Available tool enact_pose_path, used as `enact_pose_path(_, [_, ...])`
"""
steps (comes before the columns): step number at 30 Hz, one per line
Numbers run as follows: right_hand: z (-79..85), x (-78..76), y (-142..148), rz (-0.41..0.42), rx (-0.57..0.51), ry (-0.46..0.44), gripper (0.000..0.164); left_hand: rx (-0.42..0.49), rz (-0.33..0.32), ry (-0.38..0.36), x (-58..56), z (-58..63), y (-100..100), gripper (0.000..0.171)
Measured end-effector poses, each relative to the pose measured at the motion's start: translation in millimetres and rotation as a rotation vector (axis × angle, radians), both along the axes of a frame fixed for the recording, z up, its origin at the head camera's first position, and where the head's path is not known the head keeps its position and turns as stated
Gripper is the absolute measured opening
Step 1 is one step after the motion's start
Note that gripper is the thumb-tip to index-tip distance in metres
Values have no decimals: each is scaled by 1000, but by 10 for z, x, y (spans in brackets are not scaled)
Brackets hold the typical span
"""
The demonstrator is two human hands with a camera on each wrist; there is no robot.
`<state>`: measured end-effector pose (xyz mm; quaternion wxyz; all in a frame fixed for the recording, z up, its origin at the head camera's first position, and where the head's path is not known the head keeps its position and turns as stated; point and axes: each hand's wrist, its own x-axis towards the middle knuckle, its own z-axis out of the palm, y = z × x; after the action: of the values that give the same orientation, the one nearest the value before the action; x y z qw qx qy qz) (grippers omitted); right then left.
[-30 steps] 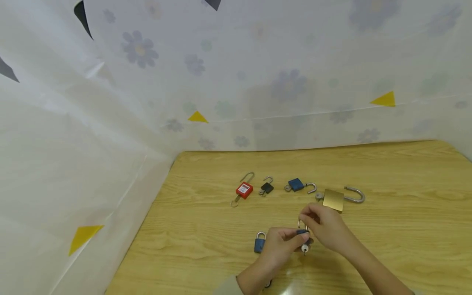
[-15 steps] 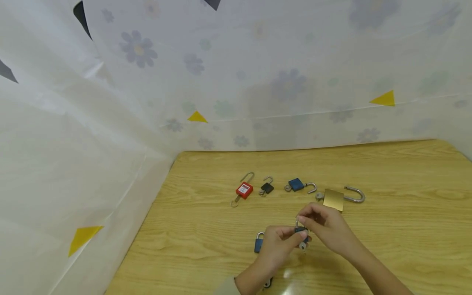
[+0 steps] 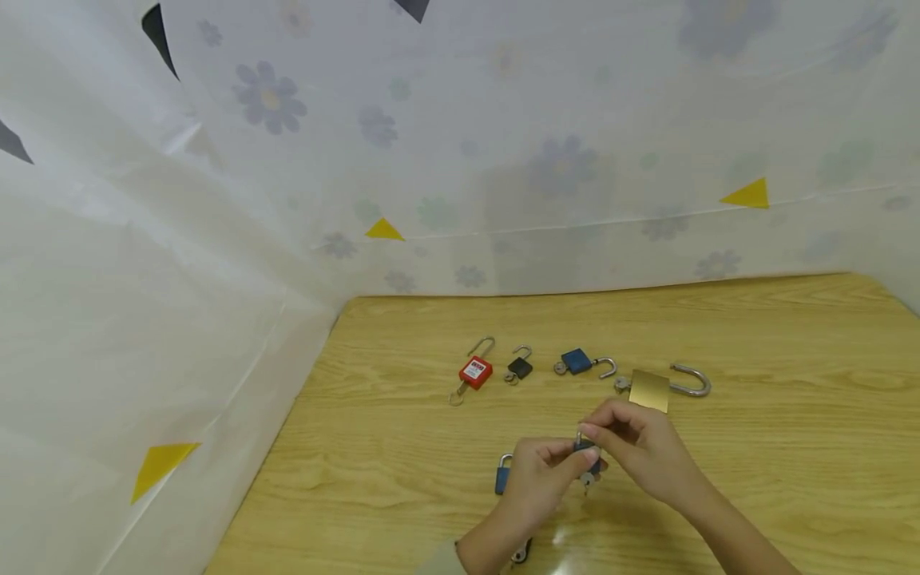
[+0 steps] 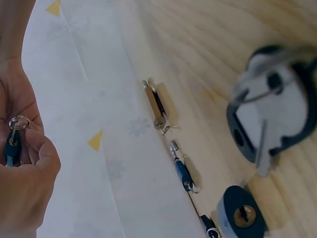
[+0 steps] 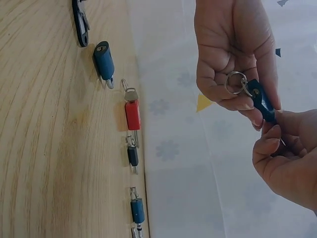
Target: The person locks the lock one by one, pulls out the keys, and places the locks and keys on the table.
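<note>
White sheeting (image 3: 460, 120) printed with pale flowers and bearing yellow triangles (image 3: 747, 194) encloses the back and left side of a wood-grain table (image 3: 791, 431). Above the table, the left hand (image 3: 539, 479) grips the body of a dark blue padlock (image 5: 262, 101) between thumb and curled fingers; the right hand (image 3: 643, 455) pinches at the shackle end with thumb and fingertips. A key (image 3: 587, 481) sits at the lower end of this padlock, and its split ring (image 5: 235, 83) hangs alongside; whether the shackle is seated cannot be told. Across the table behind the hands lie four padlocks with shackles open, each with key hardware at its bottom end: the brass padlock (image 3: 649, 391), the largest, at right; the red padlock (image 3: 476, 372) with a white label, at left; the blue padlock (image 3: 576, 361) beside the brass one; and the black padlock (image 3: 520, 368), the smallest, between red and blue. Just beside the left hand, a second blue padlock (image 3: 501, 481) stands upright, its keyway exposed. Near the left forearm, a black-framed tag (image 4: 292, 104) contains a white insert and lies with a ring and key.
</note>
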<state>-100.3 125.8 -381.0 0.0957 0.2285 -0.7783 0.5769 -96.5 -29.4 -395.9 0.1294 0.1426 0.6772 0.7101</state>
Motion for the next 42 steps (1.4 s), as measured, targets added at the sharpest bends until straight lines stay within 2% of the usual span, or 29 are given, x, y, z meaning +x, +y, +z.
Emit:
enact_pose_path(6, [72,1,42,84,4,66,16,9,6,44,24,61,7,23])
enact_pose_path(13, [107,-30,85,193,33,85,20,-3,1,47,21,78,20,20])
enact_pose_path(17, [99,-46,101,215,53,94,21,-7,-15,43,3,73,25,20])
enact_pose_path(21, [86,-42,112,203,59,45,18,7,-19,14,10,77,28,20])
enact_pose_path(24, [89,-32,114,171,65,10,15,9,-24,2,11,87,24,20])
enact_pose_path(29, [120,-25,120,123,92,-3,10,-7,-42,21,-3,100,19,22])
enact_pose_path(35, [107,-33,132,73,85,-35,5,19,-40,12,-28,72,45,23])
enact_pose_path(38, [73,-21,112,-35,103,-39,7,34,-16,-27,-43,61,66,23])
enact_pose_path(42, [6,21,67,-258,115,-112,13,22,41,-70,-78,66,84,25])
